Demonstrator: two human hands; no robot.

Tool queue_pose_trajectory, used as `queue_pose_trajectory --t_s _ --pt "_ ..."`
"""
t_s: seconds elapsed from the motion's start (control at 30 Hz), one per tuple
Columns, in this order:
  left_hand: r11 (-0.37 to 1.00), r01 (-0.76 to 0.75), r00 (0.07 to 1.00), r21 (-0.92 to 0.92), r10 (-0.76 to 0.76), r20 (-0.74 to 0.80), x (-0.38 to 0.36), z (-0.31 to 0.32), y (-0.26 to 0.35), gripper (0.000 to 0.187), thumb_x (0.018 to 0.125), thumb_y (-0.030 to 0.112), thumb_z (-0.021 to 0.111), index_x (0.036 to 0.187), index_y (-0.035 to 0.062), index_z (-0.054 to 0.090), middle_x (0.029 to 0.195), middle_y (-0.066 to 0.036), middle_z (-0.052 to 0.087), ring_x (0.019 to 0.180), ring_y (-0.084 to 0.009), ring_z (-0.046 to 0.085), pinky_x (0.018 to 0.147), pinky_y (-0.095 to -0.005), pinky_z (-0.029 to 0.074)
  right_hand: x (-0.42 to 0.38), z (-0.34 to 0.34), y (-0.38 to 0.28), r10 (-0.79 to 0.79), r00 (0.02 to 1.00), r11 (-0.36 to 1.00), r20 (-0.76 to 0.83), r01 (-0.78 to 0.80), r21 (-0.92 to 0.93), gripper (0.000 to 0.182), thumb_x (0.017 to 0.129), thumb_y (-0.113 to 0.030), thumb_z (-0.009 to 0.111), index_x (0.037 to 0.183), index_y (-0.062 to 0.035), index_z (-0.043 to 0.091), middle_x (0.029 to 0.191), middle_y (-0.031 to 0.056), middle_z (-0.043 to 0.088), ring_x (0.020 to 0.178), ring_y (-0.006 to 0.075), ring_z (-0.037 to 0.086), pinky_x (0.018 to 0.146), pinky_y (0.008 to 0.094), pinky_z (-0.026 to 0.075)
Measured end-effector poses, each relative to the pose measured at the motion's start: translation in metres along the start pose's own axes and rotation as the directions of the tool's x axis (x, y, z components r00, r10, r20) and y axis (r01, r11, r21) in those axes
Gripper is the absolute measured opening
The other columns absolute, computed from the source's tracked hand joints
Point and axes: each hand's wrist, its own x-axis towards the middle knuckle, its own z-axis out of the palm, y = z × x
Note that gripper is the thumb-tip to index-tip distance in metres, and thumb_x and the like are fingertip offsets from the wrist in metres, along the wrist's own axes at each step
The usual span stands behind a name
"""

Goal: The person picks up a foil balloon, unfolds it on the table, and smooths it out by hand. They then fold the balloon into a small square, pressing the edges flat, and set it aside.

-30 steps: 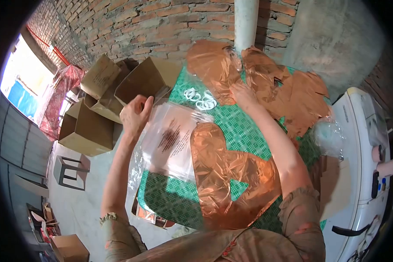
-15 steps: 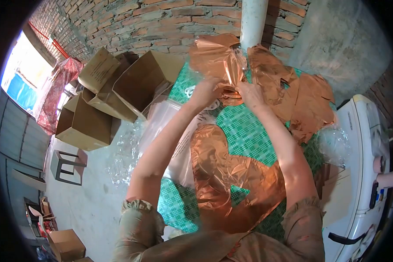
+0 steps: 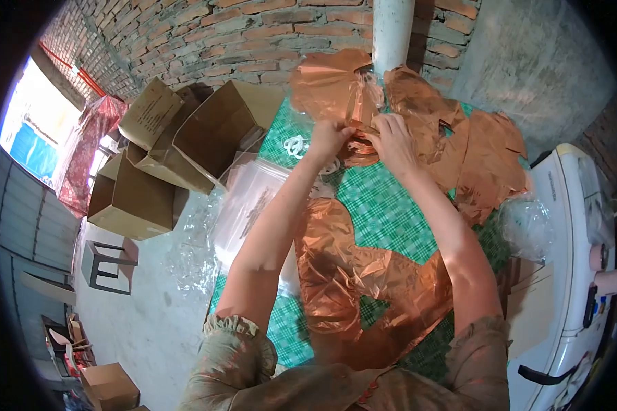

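Note:
Both hands meet at a crinkled piece of copper-coloured foil [image 3: 360,149] near the far side of the green checked cloth [image 3: 384,205]. My left hand [image 3: 329,140] pinches its left edge. My right hand [image 3: 394,145] has its fingers bent over the right edge, close to the left fingertips. Behind them spreads a rounded copper foil sheet [image 3: 325,85]. A large copper foil shape [image 3: 329,274] lies nearer my body, and further foil shapes [image 3: 490,161] lie to the right. White looped strings [image 3: 296,146] rest left of my left hand, above clear plastic bags [image 3: 247,205].
Open cardboard boxes [image 3: 216,130] stand at the left, with a small grey stool [image 3: 110,267] below them on the floor. A white pipe [image 3: 392,34] rises behind the foil. On the right stands a white appliance [image 3: 569,274], with crumpled clear plastic [image 3: 524,226] beside it.
My right hand has shifted up slightly and its fingers are more bent over the foil. The foil between the hands looks more gathered. The view has moved slightly.

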Motion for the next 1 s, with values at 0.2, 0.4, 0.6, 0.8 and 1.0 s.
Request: queue_pose_trajectory --t_s 0.2,0.4,0.6,0.8,1.0 --pt "0.974 0.136 0.991 -0.180 -0.132 0.032 0.009 -0.004 -0.007 0.024 0.105 0.019 0.071 0.105 -0.0031 0.081 0.087 -0.005 0.080 0.072 -0.0110 0.072 0.064 -0.0283 0.058 -0.024 0.000 0.005 -0.242 0.959 0.967 0.150 0.250 -0.036 0.016 0.086 -0.013 0.070 0.101 -0.0091 0.068 0.106 0.0059 0.065 0.106 0.0265 0.061 0.093 0.0418 0.053" --pt "0.993 0.107 0.994 -0.052 -0.106 0.017 -0.005 -0.016 0.013 0.028 0.102 0.025 0.075 0.105 -0.0019 0.081 0.084 -0.006 0.078 0.074 -0.0109 0.068 0.068 -0.0324 0.055 -0.032 0.025 0.025 -0.015 0.976 0.998 0.215 0.002 0.062 0.005 0.087 -0.008 0.069 0.092 -0.0068 0.069 0.091 0.0097 0.068 0.095 0.0311 0.064 0.085 0.0427 0.054" --pt "0.994 0.064 0.997 -0.092 -0.061 0.041 -0.002 -0.015 0.005 0.030 0.103 0.027 0.073 0.105 -0.0027 0.080 0.082 -0.004 0.076 0.073 -0.0094 0.066 0.067 -0.0310 0.055 -0.023 0.025 0.021 0.326 0.888 0.811 0.326 -0.440 0.386 0.012 0.087 -0.007 0.079 0.090 -0.0039 0.069 0.086 0.0104 0.072 0.082 0.0287 0.068 0.077 0.0399 0.055" --pt "0.999 0.001 0.999 -0.049 0.002 0.049 0.000 -0.014 -0.003 0.031 0.104 0.024 0.071 0.110 -0.0061 0.078 0.086 -0.008 0.078 0.076 -0.0147 0.073 0.067 -0.0332 0.057 -0.014 0.033 0.029 0.416 0.756 0.532 0.506 -0.653 0.539 0.014 0.091 -0.012 0.080 0.091 -0.0028 0.070 0.084 0.0032 0.071 0.078 0.0117 0.064 0.075 0.0319 0.053" --pt "0.985 0.083 0.990 -0.152 -0.064 0.123 -0.010 -0.019 0.011 0.036 0.102 0.031 0.074 0.120 -0.0008 0.078 0.093 -0.004 0.079 0.082 -0.0084 0.069 0.072 -0.0279 0.056 -0.002 0.039 0.030 0.435 0.760 0.591 0.483 -0.645 0.484 0.012 0.099 -0.014 0.074 0.097 -0.0041 0.068 0.085 -0.0014 0.069 0.078 0.0063 0.061 0.071 0.0261 0.048"
